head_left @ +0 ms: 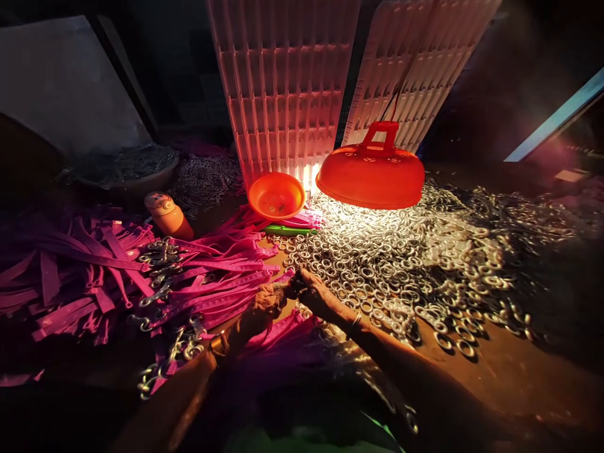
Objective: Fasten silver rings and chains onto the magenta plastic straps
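My left hand (270, 301) and my right hand (317, 294) meet at the middle of the table, fingers closed and nearly touching. A pink strap (285, 275) shows at the fingertips of my left hand, which appears to grip it. What my right fingers pinch is dark and too small to make out. Left of my hands lie many pink straps (221, 277) in a spread pile, some with metal snap hooks (163, 255) on their ends. To the right spreads a large heap of metal rings (387, 270), its near edge close to my right hand.
A red dome lamp (372, 179) hangs low over the rings. Behind stand an orange bowl (277, 196), a green strip (290, 230) and ribbed plastic panels (287, 94). An orange bottle (168, 216) leans at left, near a basin (136, 179) of metal pieces.
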`<state>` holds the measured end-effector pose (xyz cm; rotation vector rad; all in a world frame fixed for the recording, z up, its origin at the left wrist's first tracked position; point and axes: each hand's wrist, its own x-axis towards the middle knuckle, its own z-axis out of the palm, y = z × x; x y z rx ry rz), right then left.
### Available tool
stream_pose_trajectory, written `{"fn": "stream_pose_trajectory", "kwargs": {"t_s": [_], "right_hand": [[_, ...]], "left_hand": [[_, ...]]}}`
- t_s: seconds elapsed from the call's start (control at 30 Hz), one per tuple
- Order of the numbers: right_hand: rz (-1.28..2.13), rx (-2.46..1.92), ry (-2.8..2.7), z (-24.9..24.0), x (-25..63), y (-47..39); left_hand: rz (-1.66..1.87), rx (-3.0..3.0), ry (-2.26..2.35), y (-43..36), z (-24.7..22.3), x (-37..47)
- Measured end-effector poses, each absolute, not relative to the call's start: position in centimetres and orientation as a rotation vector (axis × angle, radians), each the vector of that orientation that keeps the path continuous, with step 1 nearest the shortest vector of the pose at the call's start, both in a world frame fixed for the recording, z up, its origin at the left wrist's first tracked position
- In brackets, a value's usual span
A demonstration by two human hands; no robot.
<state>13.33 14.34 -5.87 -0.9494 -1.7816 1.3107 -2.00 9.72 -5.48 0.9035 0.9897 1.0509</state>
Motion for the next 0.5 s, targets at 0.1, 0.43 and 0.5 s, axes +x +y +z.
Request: {"fn": "stream_pose_trajectory", "kwargs": {"t_s": [0.1,0.43,0.5], "right_hand": [[1.443,-0.924,-1.735,-6.4,13.1,14.8],[1.039,-0.834,-2.339,0.7,14.7,13.1],[0.952,-0.799,-2.44,1.7,15.7,10.7]], "left_hand": [[1.022,0.964,1.032,9.7,-4.4,-1.6],[0.783,0.854,1.082,9.7,0.7,-2.5],[0.707,0.928,1.037,8.8,1.7,-3.1]]}}
